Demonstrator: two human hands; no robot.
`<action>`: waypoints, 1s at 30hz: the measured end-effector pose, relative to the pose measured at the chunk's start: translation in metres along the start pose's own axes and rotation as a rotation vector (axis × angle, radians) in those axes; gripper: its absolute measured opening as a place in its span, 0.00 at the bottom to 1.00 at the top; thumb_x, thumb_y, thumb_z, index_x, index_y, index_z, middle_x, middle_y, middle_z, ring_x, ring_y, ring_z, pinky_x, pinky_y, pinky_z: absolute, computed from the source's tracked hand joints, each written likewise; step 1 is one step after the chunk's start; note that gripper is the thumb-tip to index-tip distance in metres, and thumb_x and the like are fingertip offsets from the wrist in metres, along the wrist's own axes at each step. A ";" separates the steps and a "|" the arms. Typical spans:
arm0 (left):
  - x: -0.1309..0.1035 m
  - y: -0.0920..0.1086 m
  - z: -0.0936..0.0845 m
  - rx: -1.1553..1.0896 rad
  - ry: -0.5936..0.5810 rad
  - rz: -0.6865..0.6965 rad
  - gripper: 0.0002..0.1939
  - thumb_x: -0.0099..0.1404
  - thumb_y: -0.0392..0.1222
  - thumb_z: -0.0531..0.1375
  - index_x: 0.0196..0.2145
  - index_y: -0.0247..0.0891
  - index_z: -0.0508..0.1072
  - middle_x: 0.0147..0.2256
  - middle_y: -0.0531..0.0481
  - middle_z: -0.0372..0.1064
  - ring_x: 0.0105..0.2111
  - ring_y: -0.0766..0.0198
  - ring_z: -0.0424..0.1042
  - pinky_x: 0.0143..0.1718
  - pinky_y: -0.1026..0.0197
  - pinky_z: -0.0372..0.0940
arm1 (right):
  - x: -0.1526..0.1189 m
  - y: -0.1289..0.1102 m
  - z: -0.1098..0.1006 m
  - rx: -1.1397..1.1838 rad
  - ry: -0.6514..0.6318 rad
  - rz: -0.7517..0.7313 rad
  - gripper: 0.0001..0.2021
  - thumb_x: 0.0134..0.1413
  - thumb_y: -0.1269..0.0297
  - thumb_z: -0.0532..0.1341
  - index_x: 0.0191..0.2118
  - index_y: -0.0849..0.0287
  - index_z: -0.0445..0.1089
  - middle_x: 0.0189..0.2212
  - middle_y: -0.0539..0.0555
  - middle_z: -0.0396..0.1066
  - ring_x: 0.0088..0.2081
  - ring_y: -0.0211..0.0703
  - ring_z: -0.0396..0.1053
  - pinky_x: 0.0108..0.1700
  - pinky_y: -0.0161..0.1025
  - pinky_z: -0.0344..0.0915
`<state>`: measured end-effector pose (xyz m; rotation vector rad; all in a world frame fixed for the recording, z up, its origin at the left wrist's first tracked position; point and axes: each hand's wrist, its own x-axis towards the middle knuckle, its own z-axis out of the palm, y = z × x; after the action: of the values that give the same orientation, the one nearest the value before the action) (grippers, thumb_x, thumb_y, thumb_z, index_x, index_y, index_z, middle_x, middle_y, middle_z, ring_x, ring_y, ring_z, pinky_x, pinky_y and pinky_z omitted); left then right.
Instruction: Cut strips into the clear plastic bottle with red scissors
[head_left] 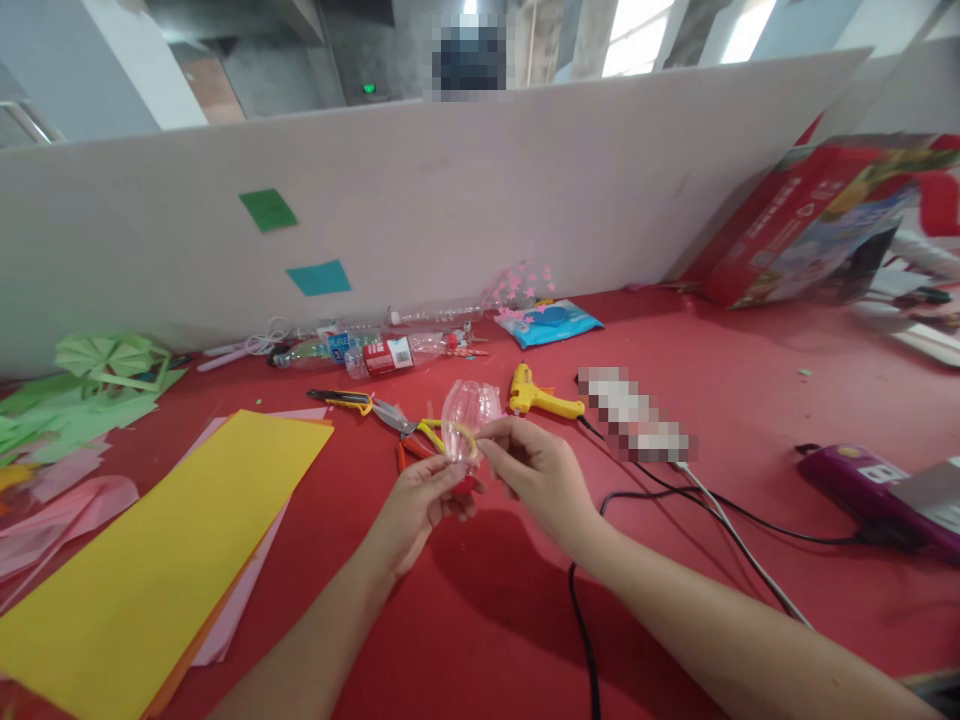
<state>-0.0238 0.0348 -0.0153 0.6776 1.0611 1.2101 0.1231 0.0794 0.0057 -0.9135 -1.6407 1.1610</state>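
Fingers of my left hand (427, 500) are wrapped round the red-capped neck of a clear plastic bottle piece (471, 402), whose wide end points up and away. My right hand (536, 475) pinches a pale yellow curved strip (466, 438) at the right side of the bottle piece. Whether the strip is stuck to the plastic I cannot tell. Just behind my hands lie scissors (394, 417) and a tool with red and yellow handles (427, 440), partly hidden by the bottle piece. A yellow glue gun (544, 395) rests beyond my right hand.
Yellow paper (180, 540) tops a stack at left, near green paper scraps (82, 410). A utility knife (339, 400), plastic bottles (397, 353) and a blue packet (551, 322) lie toward the white partition (420, 210). Black cables (675, 493) cross the right side toward a purple device (862, 490).
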 end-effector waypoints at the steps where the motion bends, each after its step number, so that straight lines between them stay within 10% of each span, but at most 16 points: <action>1: 0.000 0.000 0.000 -0.009 -0.003 -0.006 0.18 0.49 0.47 0.69 0.34 0.32 0.76 0.27 0.46 0.75 0.20 0.68 0.68 0.24 0.64 0.57 | 0.000 -0.001 0.000 -0.001 -0.002 -0.006 0.04 0.52 0.65 0.57 0.29 0.58 0.68 0.16 0.44 0.61 0.17 0.33 0.57 0.19 0.30 0.54; 30: 0.002 0.000 -0.004 -0.132 -0.011 0.034 0.13 0.49 0.43 0.70 0.29 0.32 0.74 0.25 0.49 0.72 0.23 0.67 0.70 0.28 0.64 0.63 | -0.005 0.014 0.006 -0.334 -0.166 -0.322 0.07 0.54 0.73 0.55 0.32 0.59 0.70 0.23 0.50 0.72 0.23 0.37 0.67 0.27 0.32 0.62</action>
<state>-0.0273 0.0362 -0.0172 0.6015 0.9541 1.2926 0.1200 0.0767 -0.0095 -0.7313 -2.0715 0.7716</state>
